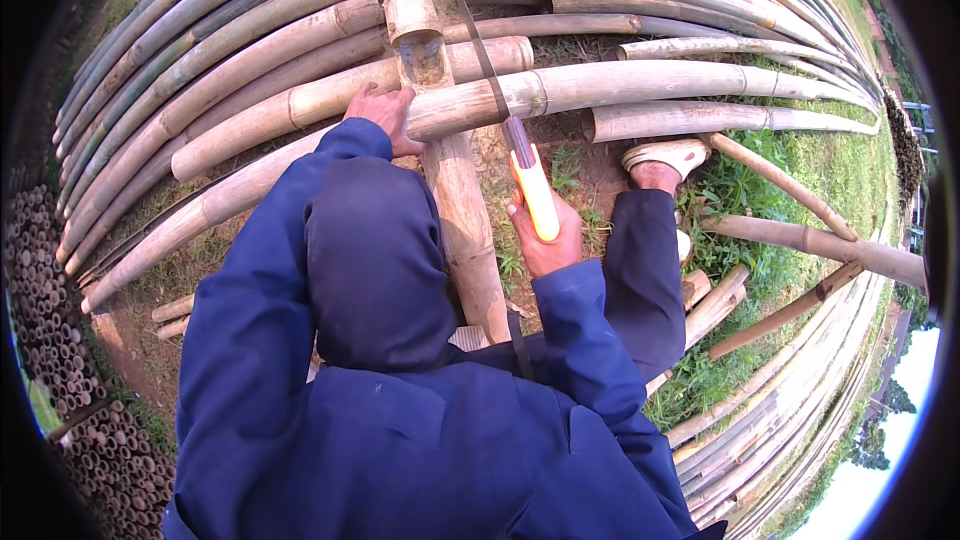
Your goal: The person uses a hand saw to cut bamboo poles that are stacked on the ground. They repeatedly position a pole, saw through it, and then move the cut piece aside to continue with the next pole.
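My right hand (552, 235) is wrapped around the yellow and white handle of a hand saw (540, 202). The saw's long dark blade points away from me and lies across a thick bamboo pole (640, 85), a short way in from the pole's left end. At that end, my left hand (383, 118) presses with its fingers curled against the pole; part of its grip is hidden. Under the pole runs a bamboo support (463, 220), extending from between my legs to a cut-open hollow section (420, 45) beyond the pole.
Many long bamboo poles (250, 50) lie side by side at the left and far side. Cut bamboo ends (100, 460) are stacked at lower left. My shoe (668, 154) rests right of the saw. Crossed poles (815, 240) stand over grass at the right, near more stacked poles (770, 410).
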A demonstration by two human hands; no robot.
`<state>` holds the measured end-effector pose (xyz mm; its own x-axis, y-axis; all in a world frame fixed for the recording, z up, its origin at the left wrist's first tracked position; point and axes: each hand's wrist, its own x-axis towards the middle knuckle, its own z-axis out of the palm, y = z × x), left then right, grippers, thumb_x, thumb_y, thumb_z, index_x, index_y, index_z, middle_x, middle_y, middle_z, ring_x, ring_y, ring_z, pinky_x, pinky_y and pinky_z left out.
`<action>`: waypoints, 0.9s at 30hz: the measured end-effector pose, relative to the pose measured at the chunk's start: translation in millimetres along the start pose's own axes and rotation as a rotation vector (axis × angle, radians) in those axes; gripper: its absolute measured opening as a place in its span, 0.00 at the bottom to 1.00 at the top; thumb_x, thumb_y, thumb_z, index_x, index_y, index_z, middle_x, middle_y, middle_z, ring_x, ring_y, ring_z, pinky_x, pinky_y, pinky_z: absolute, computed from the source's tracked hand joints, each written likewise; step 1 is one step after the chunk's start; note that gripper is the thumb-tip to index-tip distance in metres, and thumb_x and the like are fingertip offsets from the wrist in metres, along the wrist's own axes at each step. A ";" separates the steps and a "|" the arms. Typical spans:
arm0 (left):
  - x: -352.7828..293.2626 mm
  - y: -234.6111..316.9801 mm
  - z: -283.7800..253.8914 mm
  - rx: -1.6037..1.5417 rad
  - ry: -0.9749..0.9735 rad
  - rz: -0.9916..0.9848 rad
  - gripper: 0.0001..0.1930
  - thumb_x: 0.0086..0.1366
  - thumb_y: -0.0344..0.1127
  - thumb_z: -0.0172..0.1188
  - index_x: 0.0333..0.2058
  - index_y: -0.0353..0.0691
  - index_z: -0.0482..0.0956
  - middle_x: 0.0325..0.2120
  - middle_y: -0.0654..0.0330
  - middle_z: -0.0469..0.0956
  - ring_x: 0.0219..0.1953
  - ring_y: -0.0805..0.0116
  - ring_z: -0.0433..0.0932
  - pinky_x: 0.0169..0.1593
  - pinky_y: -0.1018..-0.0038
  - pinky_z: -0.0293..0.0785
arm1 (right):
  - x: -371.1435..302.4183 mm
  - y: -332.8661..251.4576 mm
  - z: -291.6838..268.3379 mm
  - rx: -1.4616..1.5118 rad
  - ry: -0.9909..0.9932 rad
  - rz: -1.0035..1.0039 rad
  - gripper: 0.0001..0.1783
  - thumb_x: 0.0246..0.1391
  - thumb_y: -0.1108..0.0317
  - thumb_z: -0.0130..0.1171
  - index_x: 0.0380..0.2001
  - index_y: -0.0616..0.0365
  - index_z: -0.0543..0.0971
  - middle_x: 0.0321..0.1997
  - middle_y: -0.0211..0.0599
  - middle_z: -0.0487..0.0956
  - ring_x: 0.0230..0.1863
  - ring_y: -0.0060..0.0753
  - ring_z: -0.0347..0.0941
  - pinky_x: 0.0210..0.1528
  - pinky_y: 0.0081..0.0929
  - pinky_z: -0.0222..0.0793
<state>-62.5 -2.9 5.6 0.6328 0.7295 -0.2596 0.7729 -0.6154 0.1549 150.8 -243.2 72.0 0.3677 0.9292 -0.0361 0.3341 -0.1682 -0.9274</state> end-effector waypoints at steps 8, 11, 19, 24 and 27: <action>-14.0 -2.4 13.6 -0.003 0.072 -0.023 0.41 0.44 0.61 0.75 0.50 0.38 0.74 0.45 0.50 0.85 0.54 0.51 0.80 0.65 0.56 0.65 | -135.6 -56.7 -69.0 -0.178 -0.004 0.080 0.15 0.56 0.76 0.67 0.48 0.64 0.83 0.28 0.44 0.83 0.27 0.38 0.84 0.34 0.29 0.76; -4.9 -0.1 4.4 0.006 0.065 -0.015 0.40 0.44 0.60 0.76 0.49 0.38 0.74 0.45 0.49 0.84 0.54 0.50 0.79 0.64 0.59 0.67 | -48.0 -1.6 -26.9 -0.195 -0.048 0.047 0.09 0.58 0.75 0.65 0.42 0.64 0.81 0.24 0.44 0.79 0.23 0.34 0.78 0.31 0.31 0.73; -4.1 -15.4 3.8 -0.019 0.115 0.005 0.40 0.44 0.59 0.76 0.50 0.39 0.74 0.44 0.48 0.84 0.51 0.50 0.81 0.61 0.59 0.71 | -79.8 -22.1 -41.0 -0.067 -0.048 0.076 0.13 0.58 0.76 0.67 0.47 0.65 0.82 0.26 0.41 0.81 0.25 0.32 0.78 0.33 0.28 0.74; -5.6 -4.1 0.4 -0.046 0.079 -0.036 0.38 0.46 0.58 0.75 0.50 0.39 0.74 0.44 0.48 0.84 0.48 0.48 0.83 0.57 0.58 0.76 | -135.1 -51.4 -66.3 -0.155 -0.015 0.115 0.16 0.56 0.76 0.67 0.48 0.65 0.83 0.29 0.43 0.84 0.27 0.33 0.83 0.36 0.27 0.77; -6.2 -1.1 4.7 -0.046 0.069 -0.011 0.38 0.47 0.58 0.75 0.50 0.39 0.73 0.44 0.48 0.84 0.49 0.47 0.83 0.57 0.58 0.77 | -38.0 -1.2 -13.0 -0.130 0.015 -0.046 0.07 0.58 0.75 0.65 0.39 0.65 0.81 0.25 0.45 0.79 0.24 0.34 0.77 0.31 0.32 0.72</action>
<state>-67.5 -8.1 2.6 0.6246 0.7562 -0.1953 0.7803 -0.5938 0.1961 147.7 -282.6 79.3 0.3625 0.9319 0.0119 0.4599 -0.1678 -0.8720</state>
